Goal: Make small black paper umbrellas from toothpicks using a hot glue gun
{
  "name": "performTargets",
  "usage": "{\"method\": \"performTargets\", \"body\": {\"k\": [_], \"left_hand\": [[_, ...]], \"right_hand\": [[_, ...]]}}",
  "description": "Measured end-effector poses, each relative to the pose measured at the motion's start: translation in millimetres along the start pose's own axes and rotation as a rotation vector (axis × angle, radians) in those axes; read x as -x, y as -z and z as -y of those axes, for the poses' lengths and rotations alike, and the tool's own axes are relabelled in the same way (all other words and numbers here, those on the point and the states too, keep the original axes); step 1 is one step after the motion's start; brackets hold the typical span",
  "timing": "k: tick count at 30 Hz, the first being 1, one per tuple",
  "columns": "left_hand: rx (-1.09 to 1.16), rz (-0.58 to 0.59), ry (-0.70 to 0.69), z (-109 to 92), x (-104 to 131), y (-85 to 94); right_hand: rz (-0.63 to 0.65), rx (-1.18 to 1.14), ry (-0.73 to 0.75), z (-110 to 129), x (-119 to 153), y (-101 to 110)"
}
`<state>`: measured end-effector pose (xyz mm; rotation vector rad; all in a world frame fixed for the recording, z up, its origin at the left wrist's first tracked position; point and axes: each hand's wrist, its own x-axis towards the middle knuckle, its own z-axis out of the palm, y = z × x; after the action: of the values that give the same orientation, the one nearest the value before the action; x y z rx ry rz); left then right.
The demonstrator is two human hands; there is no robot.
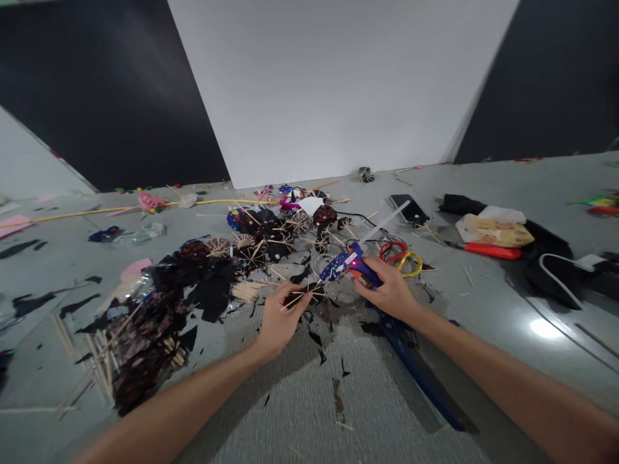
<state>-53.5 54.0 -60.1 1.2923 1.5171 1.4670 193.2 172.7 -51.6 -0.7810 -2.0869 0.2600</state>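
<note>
My right hand (387, 287) is wrapped round the handle of a blue glue gun (349, 263), which has a red light and a clear glue stick (384, 222) standing out of its back. Its nozzle points left and down, at a small black piece with thin wooden sticks (314, 293) fanning out of it. That piece is pinched between the fingers of my left hand (282, 316). Whether the nozzle touches it is too small to tell. Just left of my left hand lies a bundle of short wooden sticks (245, 292).
Dark crumpled material (145, 348) and loose sticks spread over the left. Stick-and-black pieces (244, 241) lie behind my hands. At right are red-handled scissors (393, 250), a phone (409, 209), a red-handled cutter (493, 250) and a yellow packet (496, 231). A long blue tool (420, 374) lies under my right forearm.
</note>
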Motion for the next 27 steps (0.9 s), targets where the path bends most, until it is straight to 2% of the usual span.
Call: {"method": "performTargets", "body": {"k": [11, 27], "left_hand": [[0.002, 0.017, -0.009, 1.3, 0.4, 1.2], [0.04, -0.021, 0.034, 1.4, -0.1, -0.6]], "right_hand": [[-0.016, -0.016, 0.011, -0.1, 0.5, -0.6], [0.007, -0.066, -0.036, 7.6, -3.1, 3.0]]}}
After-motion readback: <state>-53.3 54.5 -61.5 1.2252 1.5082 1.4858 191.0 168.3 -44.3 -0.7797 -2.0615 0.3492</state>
